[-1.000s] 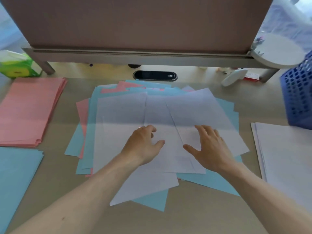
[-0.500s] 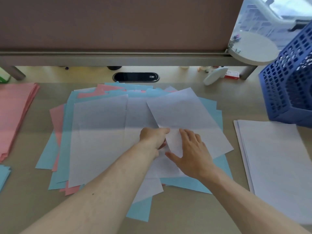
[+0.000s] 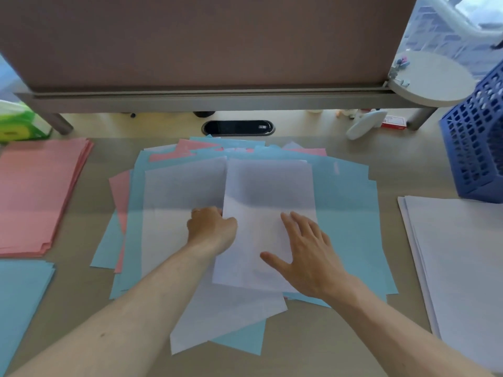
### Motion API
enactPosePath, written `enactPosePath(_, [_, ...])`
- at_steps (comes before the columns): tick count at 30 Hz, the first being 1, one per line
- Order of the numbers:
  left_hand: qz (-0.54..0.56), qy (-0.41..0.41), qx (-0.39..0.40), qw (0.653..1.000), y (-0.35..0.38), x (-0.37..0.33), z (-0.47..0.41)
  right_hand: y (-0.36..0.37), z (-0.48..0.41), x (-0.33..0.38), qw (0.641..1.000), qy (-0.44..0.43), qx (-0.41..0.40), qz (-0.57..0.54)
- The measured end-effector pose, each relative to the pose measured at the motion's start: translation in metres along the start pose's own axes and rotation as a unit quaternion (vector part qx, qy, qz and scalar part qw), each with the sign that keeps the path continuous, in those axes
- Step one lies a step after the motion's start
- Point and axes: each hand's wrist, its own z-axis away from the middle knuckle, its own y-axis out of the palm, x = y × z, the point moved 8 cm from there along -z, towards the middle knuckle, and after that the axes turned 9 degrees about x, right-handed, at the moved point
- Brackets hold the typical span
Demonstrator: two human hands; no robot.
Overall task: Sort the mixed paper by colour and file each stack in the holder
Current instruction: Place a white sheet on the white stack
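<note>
Your left hand [image 3: 211, 229] curls at the left edge of the top white sheet [image 3: 269, 191], thumb over the paper and fingertips tucked out of sight, so it seems to pinch that edge. Your right hand [image 3: 307, 257] lies flat on the same sheet, fingers straight and spread.

The sheet is thin, smooth and rectangular. It tops the mixed pile [image 3: 345, 213] of fanned white, blue and pink paper at the middle of the matte tan desk [image 3: 313, 344].

A squared pink stack [image 3: 38, 191] and a blue stack [image 3: 19, 303] lie to the left (both cut by the frame). A white stack [image 3: 457, 268] lies to the right, in front of the blue plastic lattice holder [image 3: 473, 148], whose inside you cannot see.
</note>
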Motion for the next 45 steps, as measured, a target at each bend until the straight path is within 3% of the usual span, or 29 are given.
enactPosePath(6, [0.186,-0.049,0.027,0.981,0.011,0.009,-0.007,0.01,-0.006,-0.005,0.999,0.023,-0.006,0.025])
enactPosePath(10, [0.118,0.02,0.035,0.992,0.011,-0.003,-0.002,0.011,-0.007,-0.004,1.0,0.023,-0.005,0.019])
enactPosePath(15, [0.102,0.075,-0.035,0.991,-0.023,0.01,0.029,-0.001,0.001,0.01,1.0,0.007,-0.024,-0.018])
enactPosePath(18, [0.156,0.014,-0.075,0.985,-0.042,0.063,0.059,0.001,0.005,0.034,0.999,-0.026,-0.012,-0.043])
enactPosePath(21, [0.2,-0.041,-0.06,0.977,-0.037,0.097,0.081,0.019,0.008,0.065,0.997,-0.066,0.024,-0.011])
enactPosePath(32, [0.36,-0.135,-0.032,0.922,-0.023,0.122,0.057,0.046,0.001,0.082,0.996,-0.052,0.031,0.069])
enactPosePath(35, [0.358,-0.131,-0.007,0.924,-0.026,0.117,0.058,0.044,0.001,0.081,0.995,-0.051,0.03,0.075])
enactPosePath(37, [0.309,-0.101,0.003,0.946,-0.032,0.11,0.06,0.044,0.002,0.081,0.995,-0.054,0.035,0.071])
enactPosePath(41, [0.253,-0.018,-0.088,0.963,-0.077,0.092,0.051,0.032,-0.004,0.093,0.996,-0.08,0.024,0.037])
enactPosePath(45, [0.232,-0.053,-0.131,0.963,-0.115,0.098,0.012,0.006,-0.032,0.115,0.996,-0.087,-0.005,-0.024])
